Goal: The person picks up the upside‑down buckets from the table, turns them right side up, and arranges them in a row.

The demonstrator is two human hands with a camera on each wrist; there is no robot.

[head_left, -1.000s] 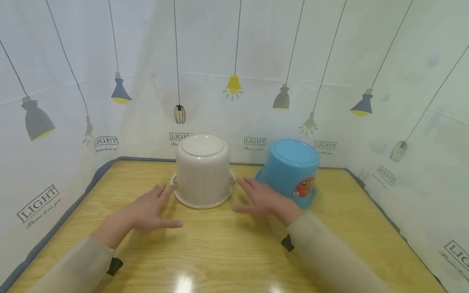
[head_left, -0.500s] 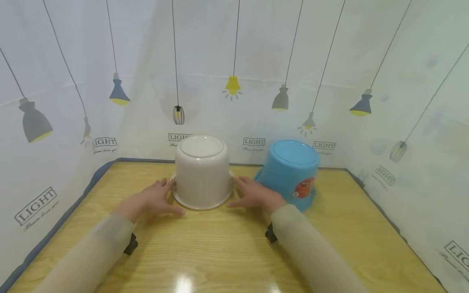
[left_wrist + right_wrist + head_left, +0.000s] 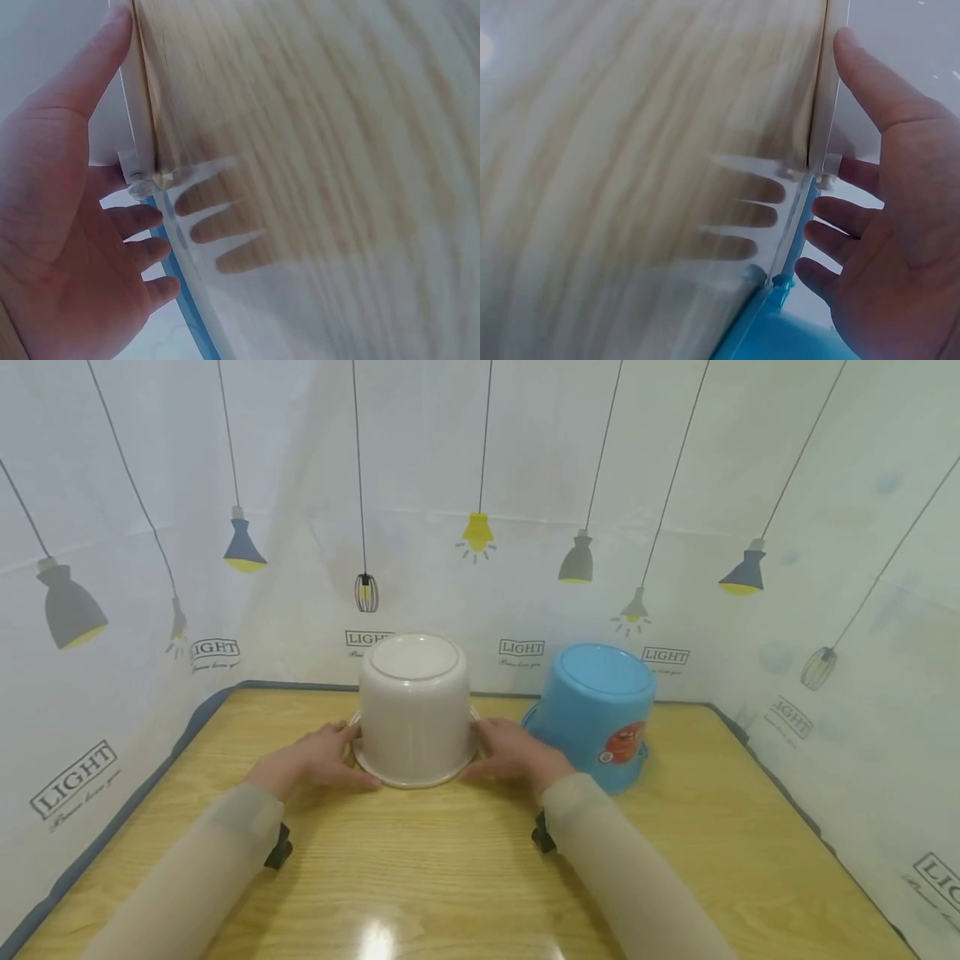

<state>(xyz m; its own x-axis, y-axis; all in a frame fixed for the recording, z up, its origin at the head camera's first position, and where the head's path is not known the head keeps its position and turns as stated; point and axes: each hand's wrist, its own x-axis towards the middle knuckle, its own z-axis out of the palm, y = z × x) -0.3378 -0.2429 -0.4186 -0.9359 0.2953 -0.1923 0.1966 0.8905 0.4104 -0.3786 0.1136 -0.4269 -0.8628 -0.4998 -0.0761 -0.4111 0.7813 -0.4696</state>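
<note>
A white bucket stands upside down near the back of the wooden table, its rim on the tabletop. At the left of its rim my left hand holds on, thumb at the front and fingers farther round. My right hand grips the right side of the rim in the same manner. In the left wrist view, the thumb touches the white rim and the index finger reaches behind the handle mount. The right wrist view shows that thumb against the rim too; the other fingers are spread and loosely bent.
Just right of my right hand, a blue bucket with a red sticker is also upside down, slightly tilted. Behind the wooden table and along its sides hangs a white lamp-print sheet. Dark blue edging borders the tabletop.
Both hands have moved inward and forward from beside the white bucket onto its rim. Their thumbs have come in against its front. Both buckets have stayed in place.
</note>
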